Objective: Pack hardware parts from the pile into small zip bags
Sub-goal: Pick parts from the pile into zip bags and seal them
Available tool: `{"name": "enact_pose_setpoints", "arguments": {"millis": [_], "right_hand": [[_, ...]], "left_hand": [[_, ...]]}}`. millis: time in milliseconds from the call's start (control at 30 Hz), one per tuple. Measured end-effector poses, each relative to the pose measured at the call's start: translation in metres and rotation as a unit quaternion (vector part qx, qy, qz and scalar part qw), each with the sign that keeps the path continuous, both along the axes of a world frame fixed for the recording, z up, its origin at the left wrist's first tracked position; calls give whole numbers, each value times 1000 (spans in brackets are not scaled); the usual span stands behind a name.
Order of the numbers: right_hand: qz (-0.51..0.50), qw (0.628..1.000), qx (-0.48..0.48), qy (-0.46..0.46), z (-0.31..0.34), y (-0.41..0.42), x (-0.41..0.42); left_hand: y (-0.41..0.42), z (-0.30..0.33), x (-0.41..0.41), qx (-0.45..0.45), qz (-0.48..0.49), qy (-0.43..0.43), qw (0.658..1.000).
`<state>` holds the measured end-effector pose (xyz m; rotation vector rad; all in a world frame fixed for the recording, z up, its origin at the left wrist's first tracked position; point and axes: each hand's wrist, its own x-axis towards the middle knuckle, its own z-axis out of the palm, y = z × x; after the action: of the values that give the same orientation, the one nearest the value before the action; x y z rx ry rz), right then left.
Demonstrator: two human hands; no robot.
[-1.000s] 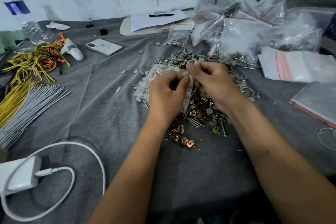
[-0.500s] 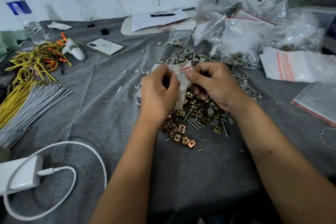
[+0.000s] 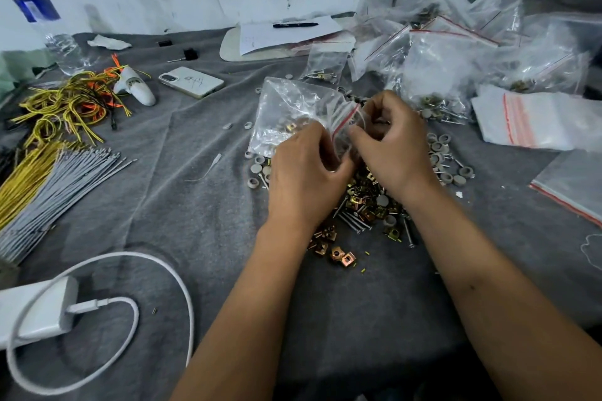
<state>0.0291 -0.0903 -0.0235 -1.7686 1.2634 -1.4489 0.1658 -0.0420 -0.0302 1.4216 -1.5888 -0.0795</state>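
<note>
A table draped in grey cloth (image 3: 202, 238) is being occupied by a pile of brass clips, screws and grey washers (image 3: 368, 202), yellow wires (image 3: 65, 107), a white phone (image 3: 191, 82) and what may be a white charger (image 3: 35, 312).

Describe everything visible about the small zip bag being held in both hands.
The zip bag is clear, crinkled thin plastic with a red stripe along its zip edge. It is held above the parts pile, body extending up and to the left, zip edge toward the hands. The left hand and right hand both pinch it at the striped edge. Some brass-coloured clips and grey round parts show through near the bottom. Whether the zip is closed cannot be told.
</note>
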Motion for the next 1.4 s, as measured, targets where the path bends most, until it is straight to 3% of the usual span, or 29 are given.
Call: {"name": "enact_pose_setpoints", "arguments": {"millis": [133,267,500,667,767,933,1133,1300,1400], "right_hand": [[40,997,41,-49,-1,-1,1],[90,991,98,-33,-6,-2,5],[57,996,58,-22,-3,-4,-5],[129,987,34,94,-3,1,-2],[158,959,16,235,3,1,-10],[256,893,56,365,7,-3,-24],[261,866,74,421,10,-3,-24],[266,857,62,437,10,-3,-22],[277,895,66,344,10,-4,-24]], "left_hand": [[-1,-1,4,-20,25,74,997],[-1,3,6,-51,43,145,987],[4,11,16,-163,133,69,975],[10,13,16,-208,163,12,964],[8,14,18,-239,180,-9,954],[7,9,17,-127,170,-27,977],[3,3,19,-31,171,-42,984],[0,1,23,13,157,-29,987],[-2,0,23,21,146,-10,989]]}}
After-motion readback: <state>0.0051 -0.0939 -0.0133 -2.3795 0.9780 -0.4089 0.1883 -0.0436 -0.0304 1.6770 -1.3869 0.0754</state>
